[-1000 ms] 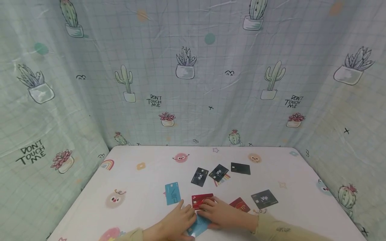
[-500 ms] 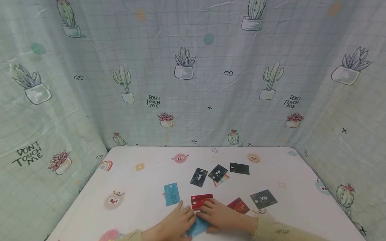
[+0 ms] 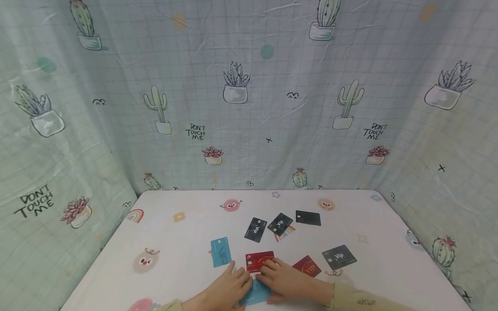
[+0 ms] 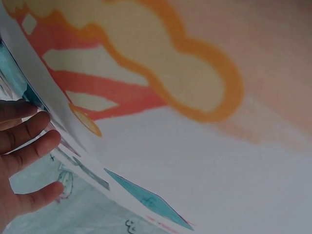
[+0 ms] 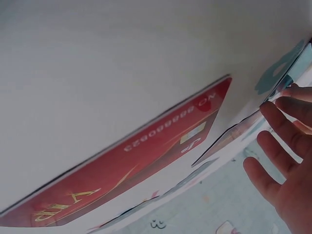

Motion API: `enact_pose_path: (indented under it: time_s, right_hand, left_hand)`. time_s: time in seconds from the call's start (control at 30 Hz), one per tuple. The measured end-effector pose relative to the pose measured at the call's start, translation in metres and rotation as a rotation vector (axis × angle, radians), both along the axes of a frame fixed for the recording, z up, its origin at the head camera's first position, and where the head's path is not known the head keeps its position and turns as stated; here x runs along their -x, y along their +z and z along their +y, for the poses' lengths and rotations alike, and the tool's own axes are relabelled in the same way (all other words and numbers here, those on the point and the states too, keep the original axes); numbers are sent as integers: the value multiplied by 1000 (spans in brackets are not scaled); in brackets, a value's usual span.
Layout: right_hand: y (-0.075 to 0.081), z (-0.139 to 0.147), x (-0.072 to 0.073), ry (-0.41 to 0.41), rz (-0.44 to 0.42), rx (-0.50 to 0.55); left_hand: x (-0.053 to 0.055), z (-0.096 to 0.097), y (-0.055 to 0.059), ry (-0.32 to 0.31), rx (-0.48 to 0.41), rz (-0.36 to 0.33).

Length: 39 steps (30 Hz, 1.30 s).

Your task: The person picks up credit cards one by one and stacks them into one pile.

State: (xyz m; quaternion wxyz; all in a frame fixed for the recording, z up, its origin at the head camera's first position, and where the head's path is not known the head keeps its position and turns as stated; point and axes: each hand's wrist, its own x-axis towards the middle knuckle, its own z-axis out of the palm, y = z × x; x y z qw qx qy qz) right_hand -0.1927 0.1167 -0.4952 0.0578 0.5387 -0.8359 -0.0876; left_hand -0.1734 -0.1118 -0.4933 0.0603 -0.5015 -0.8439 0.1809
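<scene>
Surface (image 3: 175, 242) and layout look almost unchanged over the last second; the handling seems mid-step. Left hand (image 3: 230, 286) and right hand (image 3: 283, 278), visible fingers loosely spread, touch the blue card (image 3: 256, 294) between them. The red card (image 3: 254, 261) crowds its far edge; leftward looks roomiest, past another blue card (image 3: 221, 252).
</scene>
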Motion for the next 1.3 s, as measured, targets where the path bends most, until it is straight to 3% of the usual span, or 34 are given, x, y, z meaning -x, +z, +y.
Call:
enact_pose_path:
  time_s: [0.5, 0.87, 1.3]
  right_hand:
    - [-1, 1, -3, 14, 34, -26]
    - [-4, 2, -3, -25, 16, -37]
    - [-7, 2, -5, -40, 52, -19]
  left_hand:
    - [1, -1, -2, -10, -13, -4]
    - [1, -1, -3, 35, -24, -26]
    - [2, 1, -4, 21, -77, -27]
